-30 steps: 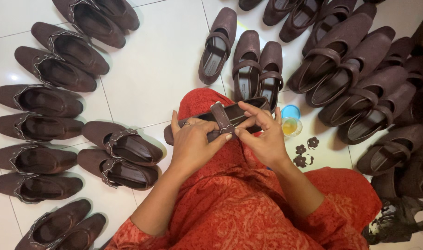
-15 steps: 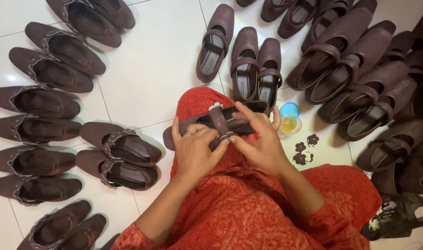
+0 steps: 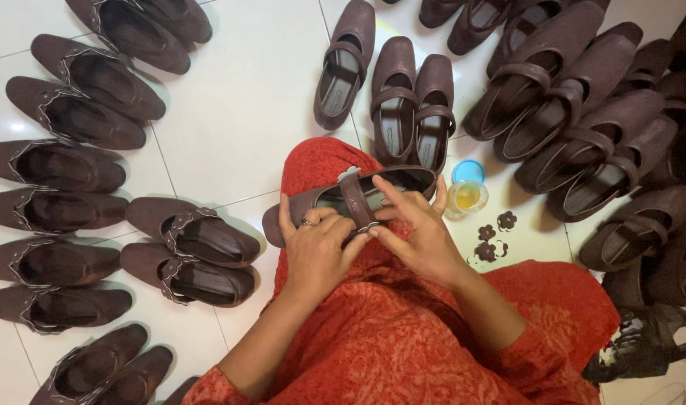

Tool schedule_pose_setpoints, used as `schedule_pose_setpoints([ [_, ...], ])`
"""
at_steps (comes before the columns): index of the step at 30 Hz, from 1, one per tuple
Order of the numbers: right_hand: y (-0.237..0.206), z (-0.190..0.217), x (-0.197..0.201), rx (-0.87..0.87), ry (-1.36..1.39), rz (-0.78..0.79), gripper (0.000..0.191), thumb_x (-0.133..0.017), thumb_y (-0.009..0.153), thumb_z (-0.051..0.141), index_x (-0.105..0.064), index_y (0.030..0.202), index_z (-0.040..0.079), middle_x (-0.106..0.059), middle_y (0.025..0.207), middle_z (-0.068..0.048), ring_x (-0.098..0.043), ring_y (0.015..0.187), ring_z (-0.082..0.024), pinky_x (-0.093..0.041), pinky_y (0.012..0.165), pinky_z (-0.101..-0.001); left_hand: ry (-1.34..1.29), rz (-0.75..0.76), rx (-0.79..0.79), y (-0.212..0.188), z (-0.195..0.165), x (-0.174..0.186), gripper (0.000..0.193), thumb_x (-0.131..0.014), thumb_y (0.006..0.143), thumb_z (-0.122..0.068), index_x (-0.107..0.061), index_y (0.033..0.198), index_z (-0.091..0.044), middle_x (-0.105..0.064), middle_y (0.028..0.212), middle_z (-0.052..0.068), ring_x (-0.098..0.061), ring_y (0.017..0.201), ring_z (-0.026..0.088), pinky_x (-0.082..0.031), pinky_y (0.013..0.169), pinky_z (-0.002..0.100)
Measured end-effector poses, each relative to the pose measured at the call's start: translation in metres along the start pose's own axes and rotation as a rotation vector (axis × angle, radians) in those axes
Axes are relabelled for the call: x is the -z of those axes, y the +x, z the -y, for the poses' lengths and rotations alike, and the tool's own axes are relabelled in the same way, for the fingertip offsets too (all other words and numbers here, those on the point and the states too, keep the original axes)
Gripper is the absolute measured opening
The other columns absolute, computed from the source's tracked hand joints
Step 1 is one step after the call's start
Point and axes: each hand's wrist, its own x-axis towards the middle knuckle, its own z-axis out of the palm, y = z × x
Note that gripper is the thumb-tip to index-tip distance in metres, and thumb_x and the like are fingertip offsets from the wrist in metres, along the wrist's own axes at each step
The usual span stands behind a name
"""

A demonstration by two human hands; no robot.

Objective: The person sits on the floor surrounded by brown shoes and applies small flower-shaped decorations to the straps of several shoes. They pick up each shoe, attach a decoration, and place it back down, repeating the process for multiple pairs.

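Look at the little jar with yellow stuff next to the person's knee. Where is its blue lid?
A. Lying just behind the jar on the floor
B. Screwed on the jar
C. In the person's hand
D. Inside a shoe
A: the blue lid lies on the white floor, touching the far side of the open jar, which shows yellow liquid.

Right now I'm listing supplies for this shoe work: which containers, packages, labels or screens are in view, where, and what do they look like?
Small jar: on the floor just right of the held shoe; round, clear, yellowish liquid inside.
Blue lid: just behind the jar; round, flat.
Insole labels: inside the shoes ahead; pale oblong patches.
Black bag: lower right floor; crumpled.
No screens or signs.
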Motion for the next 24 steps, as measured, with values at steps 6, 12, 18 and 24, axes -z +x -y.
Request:
schedule_pose_setpoints([
  [6, -0.002, 0.006, -0.004, -0.071, -0.004, -0.029, 0.078, -0.077, 0.087, 0.019, -0.04, 0.156, 0.014, -0.076, 0.095, 0.0, -0.067, 0.107, -0.013, 0.01, 0.124, -0.0584, 0.008, 0.02, 0.015, -0.002, 0.001, -0.003, 0.024, -0.084, 0.081, -0.031, -0.069, 0.076, -0.013, -0.068, 0.076, -0.004, -0.065, 0.095, 0.018, -0.012, 0.121, 0.065],
  [12, -0.001, -0.001, -0.004, 0.078, -0.094, -0.055, 0.089, -0.078, 0.089, 0.022, -0.026, 0.16, 0.008, -0.076, 0.103, 0.0, -0.062, 0.115, -0.018, 0.008, 0.123, -0.0608, -0.01, -0.02, 0.007, -0.005, 0.003, -0.008, 0.021, -0.083, 0.081, -0.031, -0.071, 0.081, -0.013, -0.068, 0.078, -0.004, -0.064, 0.096, 0.019, -0.015, 0.12, 0.063],
  [18, -0.006, -0.012, 0.0, 0.18, -0.17, 0.021, 0.103, -0.081, 0.085, 0.024, -0.015, 0.162, 0.004, -0.075, 0.112, -0.002, -0.058, 0.122, -0.022, 0.006, 0.12, -0.0641, -0.048, 0.036, -0.031, -0.007, 0.005, -0.001, 0.022, -0.079, 0.086, -0.03, -0.071, 0.086, -0.011, -0.07, 0.087, 0.002, -0.064, 0.104, 0.025, -0.011, 0.119, 0.068],
  [24, -0.008, -0.021, -0.01, 0.137, -0.177, 0.016, 0.096, -0.081, 0.084, 0.017, -0.023, 0.16, 0.005, -0.076, 0.095, 0.003, -0.062, 0.102, -0.019, 0.004, 0.121, -0.0661, -0.079, 0.015, -0.038, -0.01, 0.004, -0.002, 0.025, -0.08, 0.084, -0.032, -0.071, 0.09, -0.009, -0.07, 0.095, 0.004, -0.063, 0.106, 0.025, -0.007, 0.116, 0.073],
])
